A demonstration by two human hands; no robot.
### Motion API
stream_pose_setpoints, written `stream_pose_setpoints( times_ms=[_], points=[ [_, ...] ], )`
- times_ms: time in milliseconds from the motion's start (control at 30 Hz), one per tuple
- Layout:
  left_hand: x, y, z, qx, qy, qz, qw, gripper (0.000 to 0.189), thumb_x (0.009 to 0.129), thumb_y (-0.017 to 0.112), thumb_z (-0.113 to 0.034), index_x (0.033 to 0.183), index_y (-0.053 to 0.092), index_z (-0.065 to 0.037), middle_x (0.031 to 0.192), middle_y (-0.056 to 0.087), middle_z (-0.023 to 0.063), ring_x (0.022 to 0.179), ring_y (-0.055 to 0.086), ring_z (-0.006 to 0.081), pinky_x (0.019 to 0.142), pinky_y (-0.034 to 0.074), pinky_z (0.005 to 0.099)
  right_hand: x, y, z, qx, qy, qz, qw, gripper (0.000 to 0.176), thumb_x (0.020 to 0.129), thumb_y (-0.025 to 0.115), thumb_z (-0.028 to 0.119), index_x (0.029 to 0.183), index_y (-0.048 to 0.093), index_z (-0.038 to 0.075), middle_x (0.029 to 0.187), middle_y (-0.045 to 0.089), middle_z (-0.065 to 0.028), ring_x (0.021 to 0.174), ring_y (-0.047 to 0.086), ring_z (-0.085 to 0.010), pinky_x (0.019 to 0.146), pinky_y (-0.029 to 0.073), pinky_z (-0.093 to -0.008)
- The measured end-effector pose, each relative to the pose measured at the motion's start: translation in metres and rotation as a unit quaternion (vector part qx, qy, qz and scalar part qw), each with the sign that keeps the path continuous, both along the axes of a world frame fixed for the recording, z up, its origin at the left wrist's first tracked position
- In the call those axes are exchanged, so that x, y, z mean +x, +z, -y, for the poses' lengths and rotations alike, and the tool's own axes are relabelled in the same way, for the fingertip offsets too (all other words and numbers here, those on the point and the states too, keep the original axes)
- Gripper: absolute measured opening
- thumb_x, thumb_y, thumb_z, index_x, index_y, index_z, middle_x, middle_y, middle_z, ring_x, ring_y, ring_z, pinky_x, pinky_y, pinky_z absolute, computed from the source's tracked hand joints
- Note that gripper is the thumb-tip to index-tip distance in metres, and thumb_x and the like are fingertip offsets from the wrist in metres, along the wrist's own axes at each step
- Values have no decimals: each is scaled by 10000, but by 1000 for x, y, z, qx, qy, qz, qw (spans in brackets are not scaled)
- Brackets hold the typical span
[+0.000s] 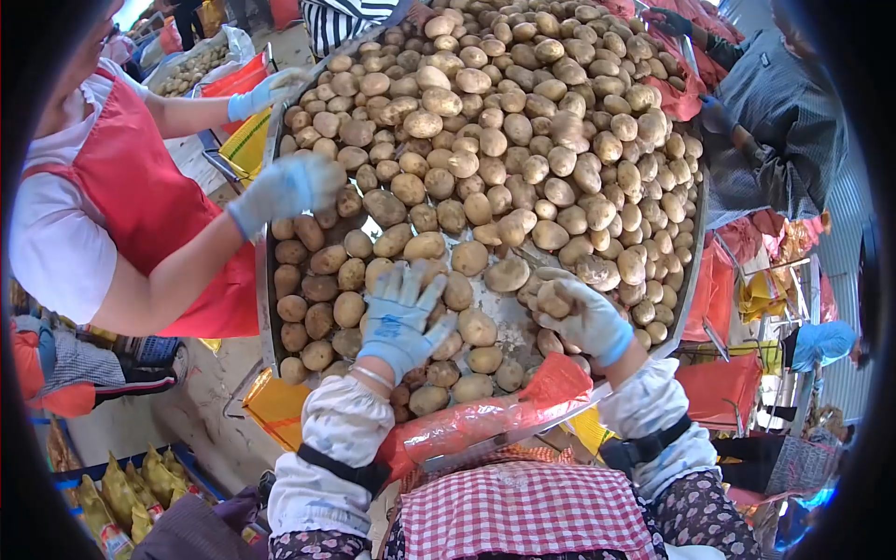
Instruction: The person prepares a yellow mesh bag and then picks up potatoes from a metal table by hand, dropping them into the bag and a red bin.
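Observation:
Both of my hands wear light blue and white gloves at the near edge of a metal table (511, 314) heaped with potatoes (485, 121). My left hand (403, 315) lies palm down over several potatoes with its fingers spread. To its right, my right hand (583, 315) has its fingers curled round a potato (553, 300). Between the hands are loose potatoes (477, 328) and a bare strip of the tabletop. Red plastic wrapping (495, 411) covers the table's near edge, just below the hands.
A person in a red apron (140, 205) reaches over the table's left side with a gloved hand (297, 187). Another person's sleeve (765, 121) is at the right. Yellow bags (280, 407) and red bags (723, 392) hang round the table. A blue crate (70, 481) stands at lower left.

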State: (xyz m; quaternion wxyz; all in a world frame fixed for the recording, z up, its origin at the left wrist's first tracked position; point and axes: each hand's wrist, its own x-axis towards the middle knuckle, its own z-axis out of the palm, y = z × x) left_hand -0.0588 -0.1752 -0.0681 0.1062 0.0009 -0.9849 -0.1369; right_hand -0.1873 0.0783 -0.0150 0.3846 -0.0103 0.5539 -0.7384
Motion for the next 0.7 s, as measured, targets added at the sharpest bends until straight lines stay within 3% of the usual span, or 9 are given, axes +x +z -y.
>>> stream_pose_setpoints(
  times_ms=[100, 267, 367, 467, 500, 567, 600, 667, 700],
  points=[
    [32, 2, 12, -16, 50, 27, 998, 543, 824, 570, -367, 1311, 486, -142, 1390, 396, 192, 1280, 375, 352, 1085, 236, 487, 14, 16, -23, -49, -33, 181, 982, 318, 952, 459, 268, 1034, 609, 0, 868, 640, -116, 818, 643, -221, 668, 536, -325],
    [91, 14, 33, -47, 56, 22, 997, 401, 844, 560, -231, 1211, 562, -70, 1287, 514, 179, 1199, 473, 330, 1057, 294, 477, 34, 3, -36, -57, -62, 188, 979, 417, 937, 453, 343, 1017, 604, -37, 857, 644, -142, 745, 641, -232, 591, 537, -319],
    [108, 20, 39, 25, 187, -111, 976, 300, 885, 530, -183, 1129, 617, -34, 1096, 626, 182, 1002, 583, 348, 926, 427, 446, 39, 7, -25, -14, -111, 238, 965, 384, 928, 475, 339, 964, 636, -8, 801, 649, -119, 722, 633, -225, 565, 518, -308],
    [105, 41, 24, 171, 235, -95, 952, 273, 907, 523, -184, 1083, 641, -11, 1000, 654, 183, 898, 612, 363, 847, 478, 423, 35, 0, -11, 17, -19, 119, 993, 278, 890, 539, 299, 945, 643, 47, 837, 658, -74, 750, 633, -207, 589, 520, -321],
    [104, 43, 24, 196, 235, -114, 945, 284, 941, 512, -215, 1043, 653, 10, 907, 682, 146, 800, 639, 311, 769, 509, 372, 34, 2, 5, 162, 83, -69, 981, 272, 886, 542, 276, 987, 641, 44, 849, 663, -82, 759, 636, -205, 600, 516, -325],
    [119, 31, 28, 340, 262, -165, 888, 300, 956, 497, -230, 1049, 645, 15, 933, 681, 125, 805, 638, 269, 765, 507, 348, 41, -21, 32, 299, 152, -469, 817, 291, 859, 563, 242, 1078, 631, 63, 855, 670, -112, 790, 646, -245, 663, 510, -373],
    [132, 20, 32, 475, 279, -210, 807, 317, 970, 482, -245, 1055, 636, 19, 959, 681, 103, 811, 637, 227, 761, 505, 325, 46, -23, 43, 297, 158, -470, 816, 291, 859, 563, 242, 1078, 631, 63, 855, 670, -112, 790, 646, -245, 663, 510, -373],
    [160, 12, 41, 457, 298, -212, 811, 376, 1001, 417, -293, 1094, 615, 12, 985, 660, 68, 784, 604, 126, 697, 486, 266, 55, -25, 67, 387, 250, -618, 637, 298, 844, 568, 275, 1065, 645, 90, 858, 666, -140, 823, 636, -296, 735, 500, -417],
    [169, 30, 40, 499, 343, -192, 772, 393, 1005, 396, -312, 1134, 595, 1, 996, 649, 67, 768, 592, 103, 672, 469, 243, 57, -17, 81, 431, 413, -570, 565, 337, 836, 576, 320, 1060, 637, 76, 901, 655, -172, 876, 616, -345, 767, 490, -441]
  ],
)
